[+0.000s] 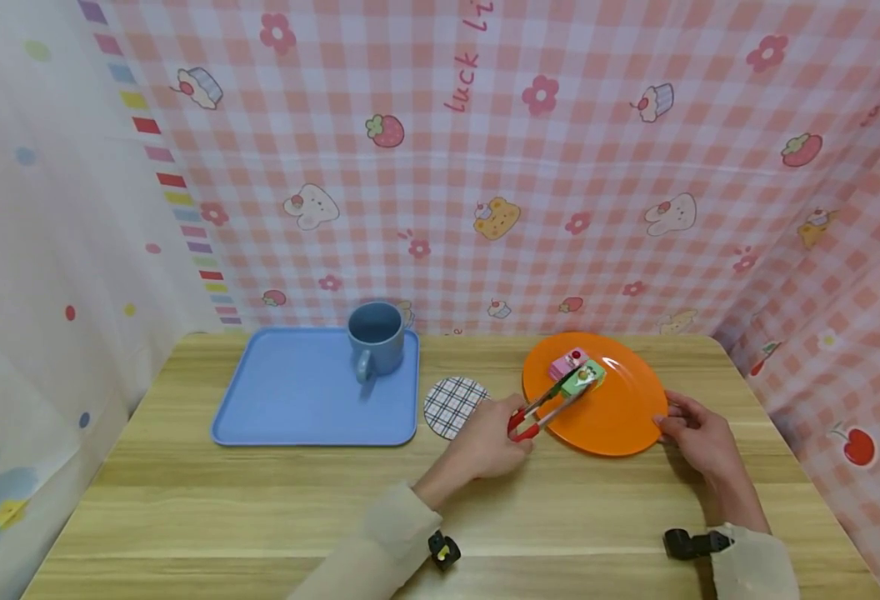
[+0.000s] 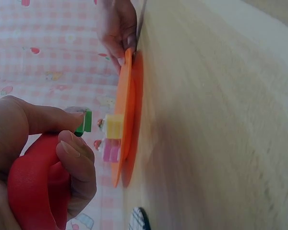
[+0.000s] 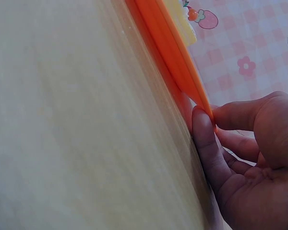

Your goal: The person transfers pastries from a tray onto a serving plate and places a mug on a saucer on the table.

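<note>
My left hand (image 1: 488, 437) grips red-handled tongs (image 1: 528, 423) that reach over the orange plate (image 1: 620, 421). Between the tongs' ends is a green toy cake piece (image 1: 581, 379); in the left wrist view it shows apart from the plate, partly hidden by the fingers. On the plate sit a pink toy cake piece (image 1: 567, 363) and a yellow one (image 2: 115, 126), side by side, each with a red topping. My right hand (image 1: 702, 437) pinches the plate's right rim between thumb and fingers, seen close in the right wrist view.
Left on the wooden table (image 1: 260, 517) lies a blue tray (image 1: 297, 400), with a blue-grey mug (image 1: 377, 342) at its back right corner. A round checked coaster (image 1: 451, 407) lies between tray and plate. A pink checked curtain (image 1: 440, 183) hangs behind.
</note>
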Action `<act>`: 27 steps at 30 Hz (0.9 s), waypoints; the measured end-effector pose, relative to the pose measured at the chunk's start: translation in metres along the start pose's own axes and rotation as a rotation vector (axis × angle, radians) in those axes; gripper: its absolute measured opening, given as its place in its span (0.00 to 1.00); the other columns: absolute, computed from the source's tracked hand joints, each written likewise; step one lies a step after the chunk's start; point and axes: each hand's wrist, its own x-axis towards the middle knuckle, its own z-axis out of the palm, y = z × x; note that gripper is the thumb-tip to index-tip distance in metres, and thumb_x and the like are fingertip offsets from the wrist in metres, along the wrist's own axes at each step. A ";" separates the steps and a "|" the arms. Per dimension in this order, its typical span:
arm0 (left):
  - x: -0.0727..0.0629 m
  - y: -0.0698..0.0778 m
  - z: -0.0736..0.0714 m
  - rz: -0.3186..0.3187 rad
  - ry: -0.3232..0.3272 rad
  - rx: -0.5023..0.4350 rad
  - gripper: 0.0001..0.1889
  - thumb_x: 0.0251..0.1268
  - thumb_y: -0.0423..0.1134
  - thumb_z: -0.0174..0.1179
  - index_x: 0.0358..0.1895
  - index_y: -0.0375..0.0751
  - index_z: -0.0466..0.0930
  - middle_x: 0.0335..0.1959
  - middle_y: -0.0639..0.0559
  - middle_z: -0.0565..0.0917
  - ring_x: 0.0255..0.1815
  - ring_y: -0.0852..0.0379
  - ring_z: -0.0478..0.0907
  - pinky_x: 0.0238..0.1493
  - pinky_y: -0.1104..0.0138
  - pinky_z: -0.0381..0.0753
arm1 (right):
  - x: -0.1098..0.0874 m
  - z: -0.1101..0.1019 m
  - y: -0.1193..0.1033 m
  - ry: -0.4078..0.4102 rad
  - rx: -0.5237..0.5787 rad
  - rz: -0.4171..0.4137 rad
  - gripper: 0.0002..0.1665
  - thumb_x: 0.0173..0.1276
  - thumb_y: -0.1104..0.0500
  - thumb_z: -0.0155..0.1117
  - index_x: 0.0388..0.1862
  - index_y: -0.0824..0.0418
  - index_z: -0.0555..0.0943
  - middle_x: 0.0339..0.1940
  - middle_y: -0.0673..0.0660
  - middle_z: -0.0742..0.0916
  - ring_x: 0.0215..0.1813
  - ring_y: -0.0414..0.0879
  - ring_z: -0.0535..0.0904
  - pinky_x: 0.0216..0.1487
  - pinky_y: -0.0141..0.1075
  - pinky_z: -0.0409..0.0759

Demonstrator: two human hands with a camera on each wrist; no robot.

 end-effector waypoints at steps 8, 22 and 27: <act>0.004 0.005 0.012 -0.018 -0.030 0.005 0.23 0.63 0.39 0.68 0.62 0.47 0.76 0.33 0.52 0.78 0.30 0.56 0.74 0.27 0.68 0.72 | 0.000 0.000 0.001 -0.004 -0.012 0.004 0.37 0.78 0.57 0.60 0.80 0.65 0.61 0.60 0.63 0.79 0.40 0.30 0.80 0.43 0.28 0.86; 0.015 0.006 0.026 -0.027 -0.053 0.047 0.17 0.62 0.39 0.68 0.52 0.47 0.77 0.29 0.53 0.76 0.27 0.56 0.72 0.24 0.69 0.67 | 0.001 0.001 0.001 0.007 -0.013 0.013 0.36 0.78 0.59 0.59 0.80 0.65 0.61 0.60 0.63 0.78 0.40 0.30 0.80 0.43 0.28 0.86; 0.018 0.008 0.030 -0.039 -0.054 0.062 0.15 0.63 0.40 0.68 0.51 0.47 0.78 0.29 0.53 0.75 0.27 0.56 0.71 0.24 0.68 0.66 | 0.001 0.001 0.000 0.011 -0.018 0.024 0.36 0.78 0.58 0.59 0.80 0.64 0.62 0.60 0.62 0.78 0.40 0.31 0.79 0.42 0.28 0.86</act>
